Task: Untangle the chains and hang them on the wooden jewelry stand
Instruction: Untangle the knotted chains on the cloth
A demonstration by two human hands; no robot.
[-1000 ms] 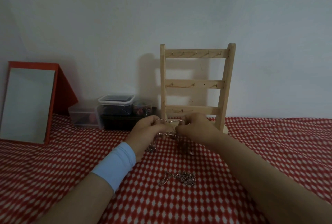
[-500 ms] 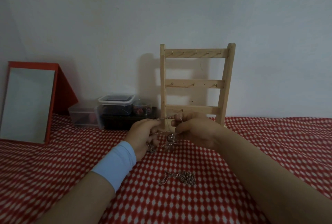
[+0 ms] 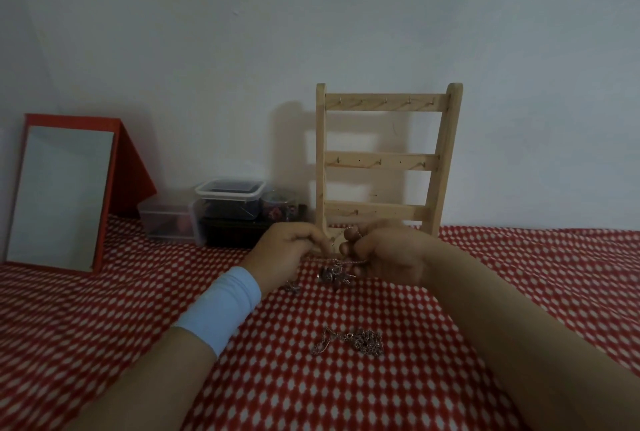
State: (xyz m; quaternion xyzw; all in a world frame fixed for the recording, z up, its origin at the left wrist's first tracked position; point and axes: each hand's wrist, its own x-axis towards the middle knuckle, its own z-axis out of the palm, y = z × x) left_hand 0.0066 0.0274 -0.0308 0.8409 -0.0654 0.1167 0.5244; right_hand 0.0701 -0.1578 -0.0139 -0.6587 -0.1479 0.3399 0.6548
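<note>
Silvery chain [image 3: 337, 269] hung knotted between the two hands, pinched by the left hand [image 3: 289, 254] and the right hand [image 3: 388, 256], fingers closed on it, just before the wooden jewelry stand [image 3: 386, 160]. Another chain [image 3: 353, 344] lay loose on the red checked cloth [image 3: 104, 320] nearer the person.

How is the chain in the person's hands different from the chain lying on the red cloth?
The held chain is lifted and pulled between the left hand and right hand, with a dark clump dangling; the loose chain lies bunched, untouched, nearer the camera. Both look silvery, and neither hangs on the wooden jewelry stand.
</note>
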